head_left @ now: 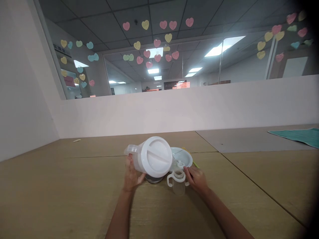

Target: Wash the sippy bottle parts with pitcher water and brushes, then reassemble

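While the left grip (132, 177) clasps it, the lidded pitcher (157, 157) is tilted.
Right grip (198, 180) pinches the two-handled bottle (178, 188) by its right handle (187, 184); white bowl (187, 157), far side.

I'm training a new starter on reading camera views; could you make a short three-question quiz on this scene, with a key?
1. Which hand holds the white-lidded pitcher?
2. True or false: from this camera, the two-handled cup stands to the left of the pitcher.
3. Choose one. The cloth at the far right of the view is: A) red; B) teal; C) black.

Key:
1. The left hand.
2. False; it stands to the right.
3. B.
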A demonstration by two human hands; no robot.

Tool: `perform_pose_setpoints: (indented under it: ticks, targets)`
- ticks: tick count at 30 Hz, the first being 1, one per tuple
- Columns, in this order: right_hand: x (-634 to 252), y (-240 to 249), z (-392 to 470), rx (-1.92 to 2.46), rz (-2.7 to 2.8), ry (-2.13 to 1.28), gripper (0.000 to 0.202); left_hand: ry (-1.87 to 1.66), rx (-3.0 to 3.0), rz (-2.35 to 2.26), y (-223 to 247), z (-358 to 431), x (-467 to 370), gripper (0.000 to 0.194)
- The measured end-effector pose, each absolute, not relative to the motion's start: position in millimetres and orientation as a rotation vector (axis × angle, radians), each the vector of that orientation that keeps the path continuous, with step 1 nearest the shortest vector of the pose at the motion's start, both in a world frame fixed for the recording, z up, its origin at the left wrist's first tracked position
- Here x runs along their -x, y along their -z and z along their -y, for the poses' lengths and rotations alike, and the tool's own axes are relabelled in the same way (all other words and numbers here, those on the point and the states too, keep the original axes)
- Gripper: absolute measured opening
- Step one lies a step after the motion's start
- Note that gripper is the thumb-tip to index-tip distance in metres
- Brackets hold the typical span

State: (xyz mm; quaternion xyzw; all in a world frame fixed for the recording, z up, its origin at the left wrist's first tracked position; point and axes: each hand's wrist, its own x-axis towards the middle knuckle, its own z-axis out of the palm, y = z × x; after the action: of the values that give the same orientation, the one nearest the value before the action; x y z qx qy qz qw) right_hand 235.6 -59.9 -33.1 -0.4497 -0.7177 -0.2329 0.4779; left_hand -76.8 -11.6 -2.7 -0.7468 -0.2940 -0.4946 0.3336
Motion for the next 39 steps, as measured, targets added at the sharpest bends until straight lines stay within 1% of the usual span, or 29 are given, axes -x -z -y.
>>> perform_pose_setpoints:
  ticks: [7, 16, 20, 23, 27, 32, 39]
  targets:
    - [-235, 34, 59, 1.073, 1.751, 0.571, 0.038, 1.343, 1.956, 0.916, 10, 8, 72, 0.103]
    - [-235, 33, 60, 1.076, 1.749, 0.608, 0.038, 1.691, 1.821, 1.366, 3, 15, 59, 0.099]
    - [-235, 33, 59, 1.078, 1.745, 0.607, 0.038, 1.805, 1.674, 1.472, 8, 8, 64, 0.100]
    - [-236, 34, 58, 1.086, 1.746, 0.602, 0.038, 1.873, 1.644, 1.511, 13, 4, 66, 0.097]
    - [-236, 36, 57, 1.095, 1.749, 0.593, 0.037, 1.862, 1.631, 1.551, 18, 1, 67, 0.095]
    - [-236, 37, 58, 1.096, 1.748, 0.574, 0.037, 1.800, 1.654, 1.491, 27, -5, 70, 0.093]
    - [-238, 38, 56, 1.106, 1.736, 0.556, 0.036, 1.771, 1.654, 1.546, 34, -10, 73, 0.096]
